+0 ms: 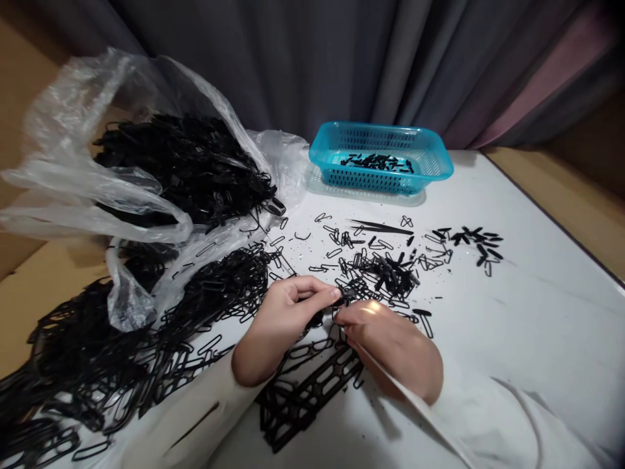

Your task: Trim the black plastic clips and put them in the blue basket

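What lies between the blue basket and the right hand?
In the head view: black tweezers, scattered thin black loops and a heap of small black pieces.

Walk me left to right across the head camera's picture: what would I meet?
Clear plastic bag stuffed with black pieces → left hand → right hand → small cluster of black pieces.

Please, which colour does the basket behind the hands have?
The basket is translucent blue, seen best in the head view.
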The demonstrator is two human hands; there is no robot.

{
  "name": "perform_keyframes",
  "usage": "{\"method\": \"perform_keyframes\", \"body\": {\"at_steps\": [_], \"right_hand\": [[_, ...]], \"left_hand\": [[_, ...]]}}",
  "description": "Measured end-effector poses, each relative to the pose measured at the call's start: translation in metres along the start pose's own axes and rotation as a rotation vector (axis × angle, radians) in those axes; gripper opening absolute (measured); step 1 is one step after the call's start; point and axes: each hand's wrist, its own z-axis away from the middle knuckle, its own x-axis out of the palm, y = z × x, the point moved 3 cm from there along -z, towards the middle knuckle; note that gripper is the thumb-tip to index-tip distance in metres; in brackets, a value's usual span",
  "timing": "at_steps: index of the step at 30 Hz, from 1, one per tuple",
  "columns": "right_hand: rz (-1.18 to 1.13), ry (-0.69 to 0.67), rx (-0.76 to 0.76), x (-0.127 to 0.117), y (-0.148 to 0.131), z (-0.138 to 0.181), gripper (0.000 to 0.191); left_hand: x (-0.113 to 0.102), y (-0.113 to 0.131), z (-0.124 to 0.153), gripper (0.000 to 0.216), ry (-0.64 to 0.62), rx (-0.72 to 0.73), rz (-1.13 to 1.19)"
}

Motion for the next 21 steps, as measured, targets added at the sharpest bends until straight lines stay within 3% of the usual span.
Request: {"method": "perform_keyframes", "body": {"at_steps": [3, 10, 21], "right_hand": [[-0.008, 0.003, 0.024, -0.001, 0.001, -0.002, 0.017], [0.049, 0.21, 0.099, -0.015, -0.002, -0.009, 0.017], [0.092, 0.247, 0.117, -0.016, -0.004, -0.009, 0.017]], "left_hand": [[0.001, 0.002, -0.001, 0.014, -0.01, 0.023, -0.021], [-0.007, 0.008, -0.005, 0.012, -0.13, -0.002, -0.189], [-0.003, 0.013, -0.003, 0.014, -0.223, 0.153, -0.36]]}}
